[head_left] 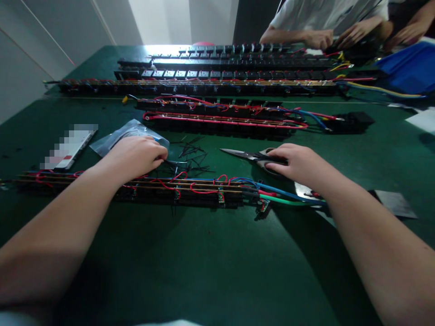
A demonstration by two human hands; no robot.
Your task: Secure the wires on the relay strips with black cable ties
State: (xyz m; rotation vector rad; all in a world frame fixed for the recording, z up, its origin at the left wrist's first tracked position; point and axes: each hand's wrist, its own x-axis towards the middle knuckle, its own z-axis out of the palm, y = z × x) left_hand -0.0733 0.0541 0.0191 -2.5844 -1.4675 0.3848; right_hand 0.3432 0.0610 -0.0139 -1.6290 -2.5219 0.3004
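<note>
My right hand (299, 165) is closed around the handles of a pair of scissors (244, 155), whose blades point left above the table. My left hand (144, 153) has its fingers curled together beside a clear plastic bag (129, 129); what lies in them, if anything, is hidden. Just right of that hand, several thin black offcuts, like cable tie ends (193, 154), are scattered. In front of both hands runs a long black wired strip (204, 192) with brass rods, red wires and small green circuit boards. Blue and green cables (288, 199) leave its right end.
A phone-like slab (73, 147), partly pixelated, lies at the left. Behind are more wired strips (220, 118) and long black assemblies (204, 86). A blue bin (409, 68) stands at the right. Two co-workers' hands (360, 34) are busy at the far right.
</note>
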